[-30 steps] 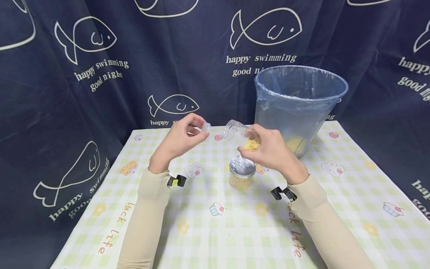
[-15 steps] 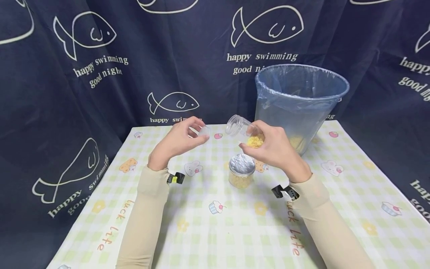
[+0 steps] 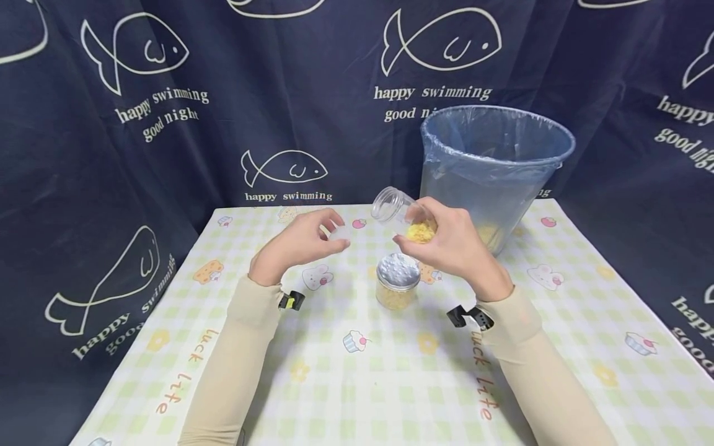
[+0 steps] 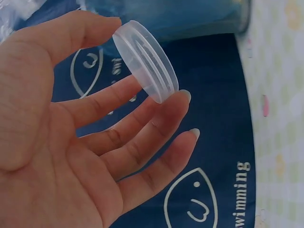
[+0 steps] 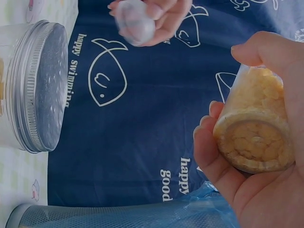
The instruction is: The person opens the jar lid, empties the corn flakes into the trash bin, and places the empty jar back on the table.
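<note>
My left hand (image 3: pixel 301 240) pinches a translucent plastic lid (image 4: pixel 147 61) by its rim between thumb and fingers; threads show inside the lid in the left wrist view. To its right, my right hand (image 3: pixel 454 238) grips a clear jar (image 3: pixel 388 204) around its lower half. That jar leans with its uncovered mouth up and to the left, and yellow flakes (image 3: pixel 421 232) lie in its bottom. Below the hands, a second jar (image 3: pixel 397 296) with a silver metal lid (image 3: pixel 398 271) stands upright on the table, yellow bits inside it.
A bin (image 3: pixel 463 179) lined with a blue plastic bag stands at the back right, with something yellow (image 3: pixel 489 235) showing low through its wall. A checked cloth covers the table (image 3: pixel 357 396). Behind it hangs a dark blue curtain (image 3: pixel 334 74) with fish drawings.
The lid in my left hand has come down a little and tilted. My right hand still holds the jar, which has shifted slightly upward. The silver-lidded jar stays put.
</note>
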Demonstrator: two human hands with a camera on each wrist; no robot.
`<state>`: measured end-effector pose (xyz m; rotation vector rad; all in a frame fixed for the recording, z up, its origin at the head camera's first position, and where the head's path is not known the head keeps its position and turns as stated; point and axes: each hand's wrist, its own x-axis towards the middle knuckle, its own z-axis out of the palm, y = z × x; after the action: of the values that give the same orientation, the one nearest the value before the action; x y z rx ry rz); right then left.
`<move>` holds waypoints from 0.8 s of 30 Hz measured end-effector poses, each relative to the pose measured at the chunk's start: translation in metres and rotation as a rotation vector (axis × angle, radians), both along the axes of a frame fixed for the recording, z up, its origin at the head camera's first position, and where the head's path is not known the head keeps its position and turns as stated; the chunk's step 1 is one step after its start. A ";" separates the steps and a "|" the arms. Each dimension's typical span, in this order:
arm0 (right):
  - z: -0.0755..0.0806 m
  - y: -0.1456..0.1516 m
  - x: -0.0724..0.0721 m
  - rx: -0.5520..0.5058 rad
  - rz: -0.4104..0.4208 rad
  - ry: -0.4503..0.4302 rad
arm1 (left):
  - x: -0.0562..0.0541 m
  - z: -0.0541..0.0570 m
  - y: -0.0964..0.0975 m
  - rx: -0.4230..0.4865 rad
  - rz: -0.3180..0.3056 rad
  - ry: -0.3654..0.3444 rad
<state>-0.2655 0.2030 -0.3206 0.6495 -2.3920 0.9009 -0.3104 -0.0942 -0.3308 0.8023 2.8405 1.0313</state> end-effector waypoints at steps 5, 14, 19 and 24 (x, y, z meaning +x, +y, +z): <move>0.002 0.001 0.001 -0.007 0.003 0.020 | -0.001 -0.014 0.006 -0.067 -0.034 -0.016; 0.003 0.002 0.002 -0.017 0.009 0.028 | 0.002 -0.032 0.009 -0.151 -0.058 -0.036; 0.005 0.003 0.003 -0.025 0.013 0.046 | 0.003 -0.039 0.010 -0.190 -0.070 -0.028; 0.006 0.003 0.004 -0.031 0.013 0.036 | 0.004 -0.048 0.009 -0.218 -0.070 -0.035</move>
<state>-0.2619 0.2056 -0.3149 0.6641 -2.3398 0.9220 -0.3064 -0.0855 -0.3788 0.8454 2.8079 0.7045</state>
